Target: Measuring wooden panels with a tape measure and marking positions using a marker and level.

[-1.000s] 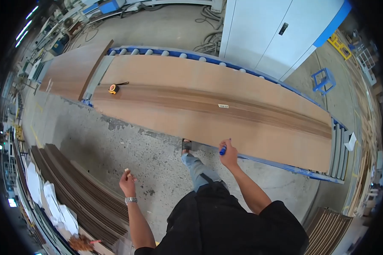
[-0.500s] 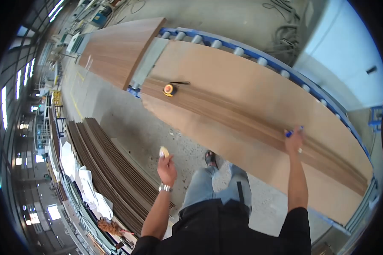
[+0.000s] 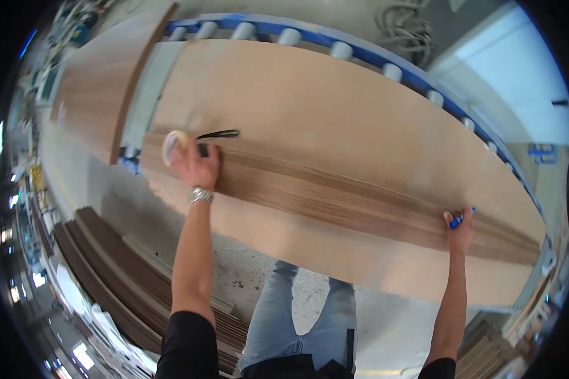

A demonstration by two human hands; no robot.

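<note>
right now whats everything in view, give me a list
large wood panel: one, light brown, lying on the conveyor
veneer strips: a darker brown band along the panel
roller conveyor: one, blue frame with pale rollers, under the panel
tape roll: one, pale, at the left hand
black tool: one, on the panel beside the tape roll
blue marker: one, in the right hand
stacked veneer sheets: dark brown, on the floor at left
wristwatch: one, silver, left wrist
left hand: on the tape roll
right hand: on the veneer strips
</note>
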